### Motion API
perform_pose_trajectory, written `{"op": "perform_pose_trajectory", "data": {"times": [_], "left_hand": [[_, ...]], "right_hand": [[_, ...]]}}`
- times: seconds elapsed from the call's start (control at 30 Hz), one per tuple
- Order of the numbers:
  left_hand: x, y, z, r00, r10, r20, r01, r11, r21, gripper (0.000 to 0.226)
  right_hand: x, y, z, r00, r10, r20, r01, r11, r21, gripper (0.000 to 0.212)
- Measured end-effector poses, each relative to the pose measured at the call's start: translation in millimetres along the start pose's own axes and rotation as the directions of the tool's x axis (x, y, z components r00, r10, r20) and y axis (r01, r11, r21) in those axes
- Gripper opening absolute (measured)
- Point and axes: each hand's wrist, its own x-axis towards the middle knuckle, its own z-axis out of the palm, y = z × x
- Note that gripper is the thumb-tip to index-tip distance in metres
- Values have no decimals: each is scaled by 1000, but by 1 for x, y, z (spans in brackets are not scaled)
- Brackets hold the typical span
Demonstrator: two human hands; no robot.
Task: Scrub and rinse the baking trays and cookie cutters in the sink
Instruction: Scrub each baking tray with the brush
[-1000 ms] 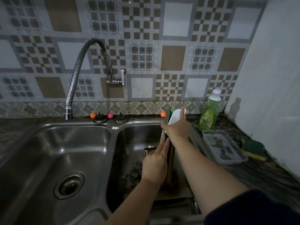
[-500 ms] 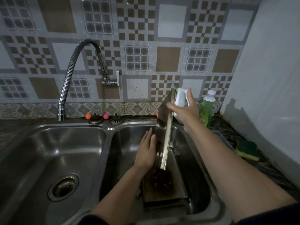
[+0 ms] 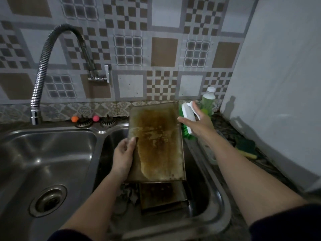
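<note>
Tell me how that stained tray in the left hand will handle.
The tray looks like thin rigid metal, so probably stiff and light. The left hand grips only one edge, so it may swing. Its brown residue could be greasy and slippery.

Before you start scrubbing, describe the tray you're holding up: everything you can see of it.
The baking tray is a shallow rectangular metal pan with a low raised rim. Its surface faces the camera, covered in brown burnt-on staining, darkest toward the top, with greyer metal along the left edge. It is held upright over the right sink basin, long side vertical. The left hand holds its left edge, thumb on the face. The right hand, holding a green-bristled scrub brush, touches its right edge with a fingertip.
</note>
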Motion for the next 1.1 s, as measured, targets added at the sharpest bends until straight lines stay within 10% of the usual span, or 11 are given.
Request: {"op": "perform_pose_trajectory", "data": {"times": [0.23,0.5,0.67,0.93,1.1], "left_hand": [[1,6,20,984,160,-80,-162,987,-13,56],[-2,21,41,957,252,-146,-251,968,29,53],[-19,28,50,923,374,-87,-363,923,126,49],[-4,41,-22,844,418,-336,-353,905,238,46],[-17,35,-18,869,462,-174,-422,878,224,48]], "right_hand": [[-2,10,-10,991,-118,-71,99,970,-223,77],[-60,7,69,845,-525,100,477,656,-585,74],[5,-46,79,878,-475,-64,391,788,-476,70],[-107,7,125,806,-568,166,588,736,-335,75],[-23,-60,140,906,-417,-79,360,853,-377,67]]}}
